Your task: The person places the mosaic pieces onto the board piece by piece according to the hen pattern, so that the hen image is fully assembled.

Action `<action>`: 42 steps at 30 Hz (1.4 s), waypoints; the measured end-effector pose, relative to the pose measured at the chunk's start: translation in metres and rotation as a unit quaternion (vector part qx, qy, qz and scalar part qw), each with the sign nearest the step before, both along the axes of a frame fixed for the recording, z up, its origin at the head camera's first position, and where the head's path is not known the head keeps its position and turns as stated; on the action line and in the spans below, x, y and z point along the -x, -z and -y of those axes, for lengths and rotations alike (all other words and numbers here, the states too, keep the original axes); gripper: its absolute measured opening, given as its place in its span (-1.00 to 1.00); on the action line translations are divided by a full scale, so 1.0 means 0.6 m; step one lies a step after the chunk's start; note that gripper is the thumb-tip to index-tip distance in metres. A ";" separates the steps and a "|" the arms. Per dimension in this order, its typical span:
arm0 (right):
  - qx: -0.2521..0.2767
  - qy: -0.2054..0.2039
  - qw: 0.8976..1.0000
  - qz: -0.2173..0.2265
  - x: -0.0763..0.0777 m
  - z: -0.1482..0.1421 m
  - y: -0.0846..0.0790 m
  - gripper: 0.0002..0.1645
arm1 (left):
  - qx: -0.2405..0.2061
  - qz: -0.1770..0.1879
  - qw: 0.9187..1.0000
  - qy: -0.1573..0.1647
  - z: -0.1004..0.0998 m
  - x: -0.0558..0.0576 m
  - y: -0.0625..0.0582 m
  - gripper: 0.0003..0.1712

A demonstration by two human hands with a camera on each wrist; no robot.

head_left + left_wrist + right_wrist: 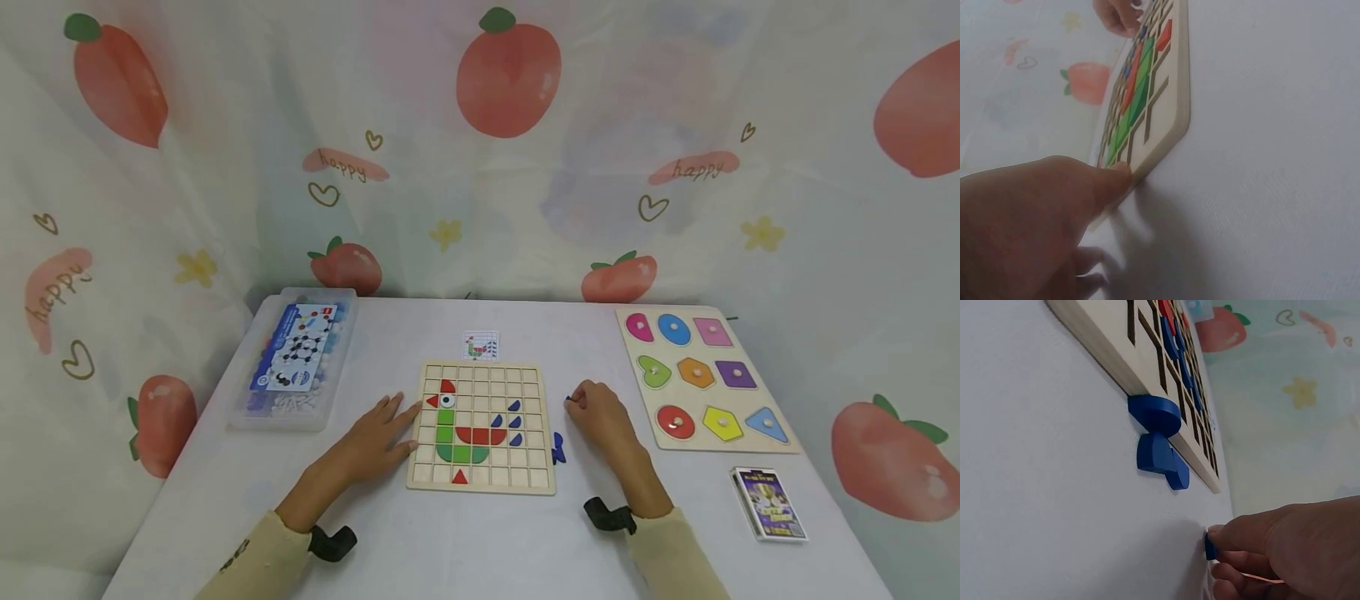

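Note:
A wooden grid board (534,482) lies on the table, its cells partly filled with red, green and blue pieces in a bird-like picture. My left hand (373,442) rests along its left edge, fingers spread; in the left wrist view the thumb (1113,178) touches the rim. Right of the board, my right hand (603,417) pinches a small blue piece (1210,546) between thumb and fingers, low over the tabletop. Several loose blue pieces (558,448) lie against the board's right side, and the right wrist view shows one blue piece (1157,414) right at the board's edge.
Behind the board lies a small pattern card (481,345). A clear plastic case (324,410) stands at the left. On the right are a shape puzzle board (723,437) with knobbed pieces and a card box (768,504). A printed curtain (510,208) hangs around the table.

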State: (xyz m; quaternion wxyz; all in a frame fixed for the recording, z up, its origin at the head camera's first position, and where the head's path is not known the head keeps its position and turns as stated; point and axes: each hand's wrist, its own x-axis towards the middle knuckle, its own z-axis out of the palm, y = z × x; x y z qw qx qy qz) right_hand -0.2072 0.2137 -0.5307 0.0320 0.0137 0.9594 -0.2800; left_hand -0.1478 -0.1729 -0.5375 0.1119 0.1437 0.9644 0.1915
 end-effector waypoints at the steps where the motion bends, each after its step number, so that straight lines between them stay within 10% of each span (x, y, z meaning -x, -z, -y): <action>1: 0.000 0.001 1.000 -0.001 0.001 0.002 0.000 -0.80 | 0.000 -0.001 1.000 0.000 0.000 0.000 0.000 -0.22; 42: 0.017 -0.045 0.999 -0.012 -0.025 0.088 -0.010 -0.87 | -0.002 -0.003 1.000 -0.002 0.000 -0.002 -0.001 -0.21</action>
